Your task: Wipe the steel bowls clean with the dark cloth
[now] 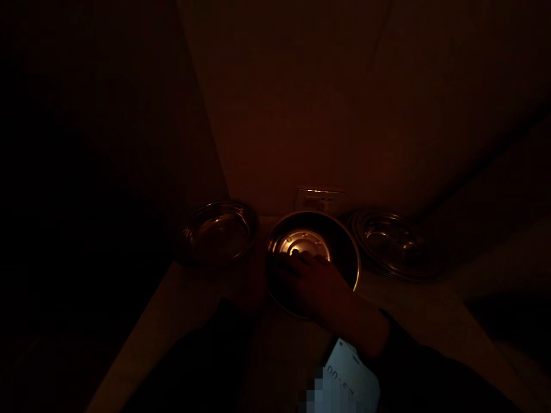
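The scene is very dark. A round steel bowl (344, 246) stands in the middle of a pale counter. My right hand (321, 287) reaches into it from the near side, fingers lying spread against the bowl's inner bottom. My left hand (249, 281) is barely visible in shadow at the bowl's left rim; its fingers cannot be made out. Both arms wear dark sleeves.
A second steel bowl (217, 232) sits to the left and a steel plate or shallow bowl (394, 241) to the right. A wall socket (318, 201) is on the wall behind. A white paper tag (350, 378) hangs near my right sleeve. The counter's left edge (138, 332) drops into darkness.
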